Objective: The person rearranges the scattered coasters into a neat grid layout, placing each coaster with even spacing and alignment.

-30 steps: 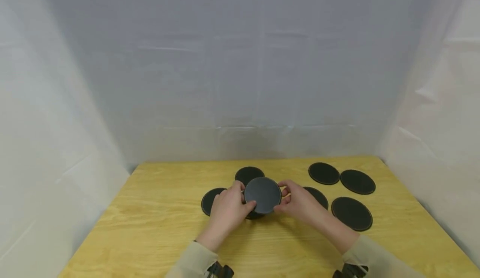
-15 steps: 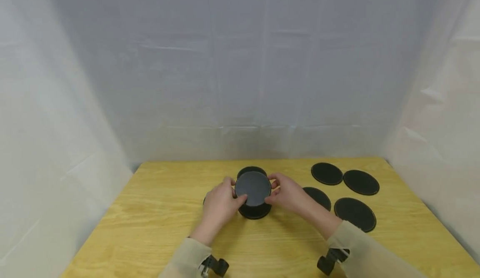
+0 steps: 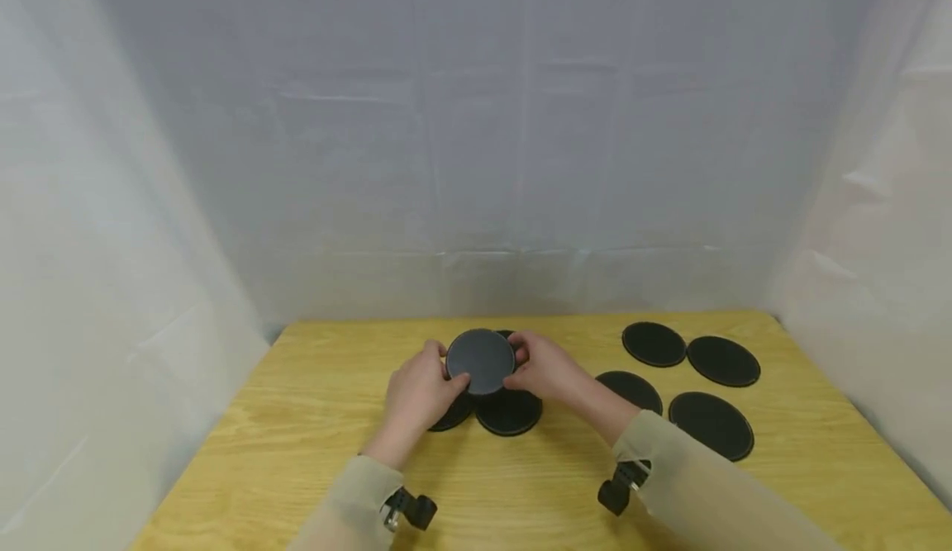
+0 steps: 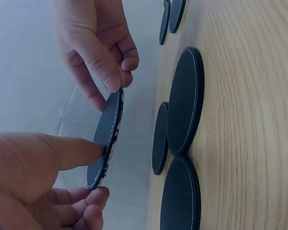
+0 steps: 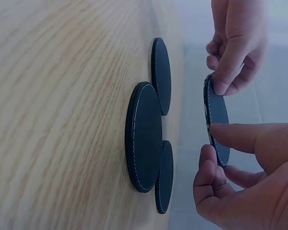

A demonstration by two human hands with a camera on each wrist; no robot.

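— So, what do you have in hand right now?

— I'm holding one round black coaster point(image 3: 480, 361) up off the wooden table point(image 3: 297, 460), near the middle of it and toward the far side. My left hand point(image 3: 420, 390) pinches its left edge, thumb on top and fingers curled under. My right hand point(image 3: 546, 372) pinches the right edge the same way. In the left wrist view the coaster point(image 4: 105, 139) is clearly in the air, roughly level with the tabletop and not touching anything below it.

— What lies under it?

— Three more coasters flat on the table. One dark disc point(image 3: 509, 411) sits just near of the lifted one, another point(image 3: 454, 412) peeks out beside my left hand, and a third at the far side is mostly hidden behind the raised coaster. In the right wrist view the biggest-looking one point(image 5: 144, 136) lies with the two others at its rim; I can't tell whether they overlap or just touch.

— Anything else around?

— Four coasters to the right, well apart from my hands: two at the far right point(image 3: 654, 344) point(image 3: 723, 360), two nearer point(image 3: 629, 391) point(image 3: 710, 425). White sheeting point(image 3: 476, 121) walls the table in.
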